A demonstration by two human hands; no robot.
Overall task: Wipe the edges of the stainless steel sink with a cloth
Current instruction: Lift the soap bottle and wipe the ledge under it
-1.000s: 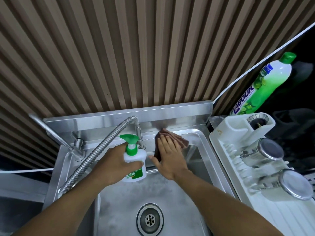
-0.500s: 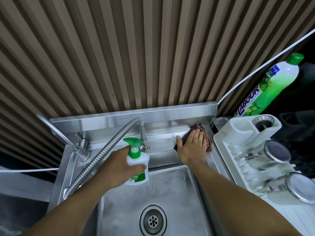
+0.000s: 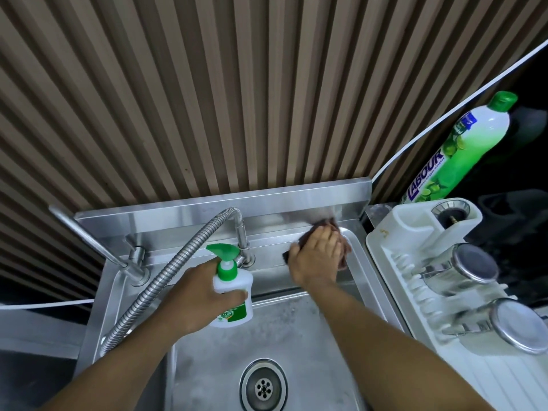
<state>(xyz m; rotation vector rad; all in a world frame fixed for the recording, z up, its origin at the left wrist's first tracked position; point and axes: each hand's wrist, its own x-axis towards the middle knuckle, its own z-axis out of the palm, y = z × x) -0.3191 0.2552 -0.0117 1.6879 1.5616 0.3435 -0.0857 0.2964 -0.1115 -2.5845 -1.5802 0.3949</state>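
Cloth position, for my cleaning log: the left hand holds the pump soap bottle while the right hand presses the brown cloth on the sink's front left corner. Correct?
Not quite. The head view shows the right hand pressing the brown cloth on the sink's back right corner, beside the white drying rack, not the front left. The left hand does hold the pump soap bottle.
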